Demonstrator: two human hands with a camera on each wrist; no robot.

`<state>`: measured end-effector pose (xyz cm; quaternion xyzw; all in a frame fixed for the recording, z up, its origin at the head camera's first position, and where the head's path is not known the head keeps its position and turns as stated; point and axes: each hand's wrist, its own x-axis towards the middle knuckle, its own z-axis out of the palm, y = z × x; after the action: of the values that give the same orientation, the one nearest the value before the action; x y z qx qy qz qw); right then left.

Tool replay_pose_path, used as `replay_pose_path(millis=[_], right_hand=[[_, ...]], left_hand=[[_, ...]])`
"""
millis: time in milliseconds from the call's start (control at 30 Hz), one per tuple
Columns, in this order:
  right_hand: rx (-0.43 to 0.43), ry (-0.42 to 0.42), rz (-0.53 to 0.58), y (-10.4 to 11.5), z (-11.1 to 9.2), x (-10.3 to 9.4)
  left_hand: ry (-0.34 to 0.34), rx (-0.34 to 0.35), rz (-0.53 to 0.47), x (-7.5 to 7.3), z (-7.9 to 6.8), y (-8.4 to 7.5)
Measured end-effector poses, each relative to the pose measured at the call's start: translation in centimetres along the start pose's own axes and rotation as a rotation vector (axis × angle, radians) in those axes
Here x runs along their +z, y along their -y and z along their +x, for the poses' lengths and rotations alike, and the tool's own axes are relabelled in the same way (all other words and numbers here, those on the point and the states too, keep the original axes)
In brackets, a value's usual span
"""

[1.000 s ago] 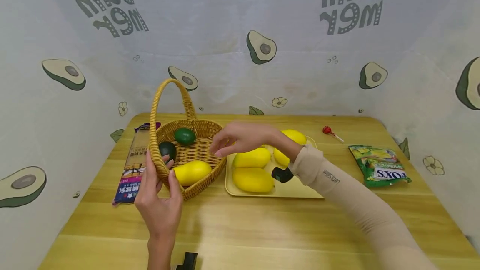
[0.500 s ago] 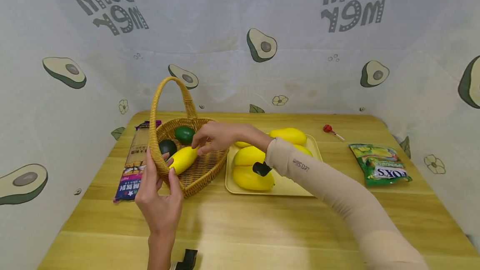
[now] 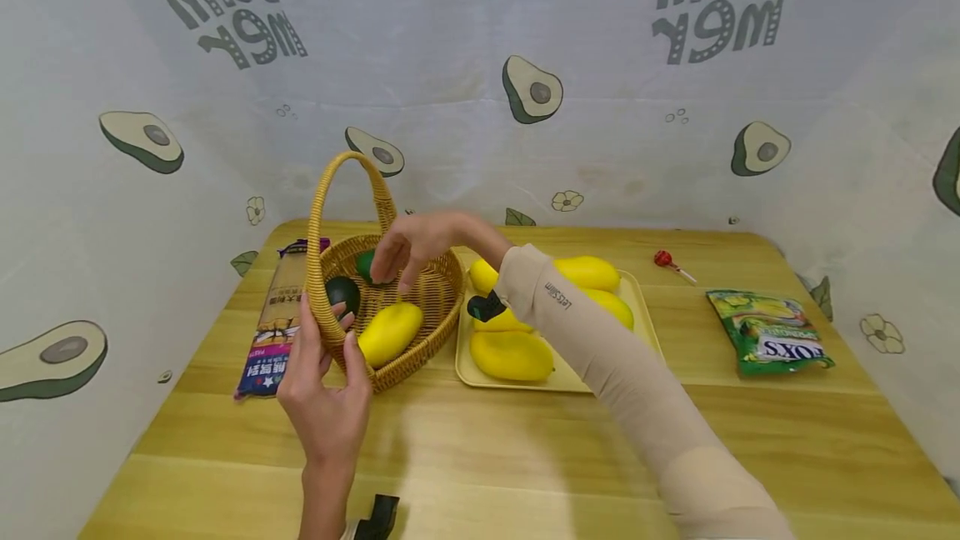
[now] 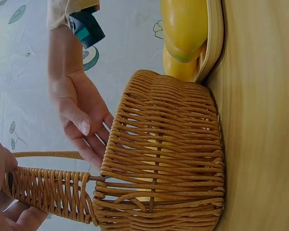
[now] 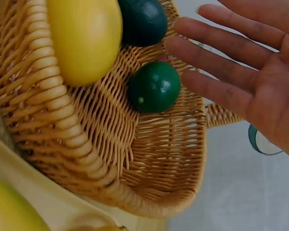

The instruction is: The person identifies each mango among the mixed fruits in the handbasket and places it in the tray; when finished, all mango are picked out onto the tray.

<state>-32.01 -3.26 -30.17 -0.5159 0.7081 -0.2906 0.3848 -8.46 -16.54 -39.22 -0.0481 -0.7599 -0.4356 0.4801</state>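
Observation:
My left hand grips the handle of a wicker basket low down, near the rim on the left side. Over the basket hovers my right hand, empty, with its fingers spread in the right wrist view. Inside the basket a yellow mango lies slanted at the front. A dark green avocado-like fruit sits at the left, and a brighter green, lime-like fruit lies toward the back, partly hidden by the right hand in the head view.
Right of the basket, a pale yellow tray bears several mangoes. A pasta packet lies to the left of the basket. Farther right are a red lollipop and a green Fox's bag. A patterned cloth hangs behind the table.
My right hand moved left to the mango, then lifted off it and back toward the green fruit. The mango has turned to a slant. My left hand keeps its grip on the handle.

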Motion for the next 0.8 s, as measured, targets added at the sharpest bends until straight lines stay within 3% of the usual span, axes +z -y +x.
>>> replay_pose_path(millis=[300, 800], right_hand=[[0.09, 0.046, 0.142, -1.9, 2.1, -0.1], [0.23, 0.116, 0.143, -3.6, 4.5, 0.8]], left_hand=[[0.001, 0.009, -0.008, 0.2, 0.0, 0.2], [-0.004, 0.011, -0.001, 0.2, 0.0, 0.2]])
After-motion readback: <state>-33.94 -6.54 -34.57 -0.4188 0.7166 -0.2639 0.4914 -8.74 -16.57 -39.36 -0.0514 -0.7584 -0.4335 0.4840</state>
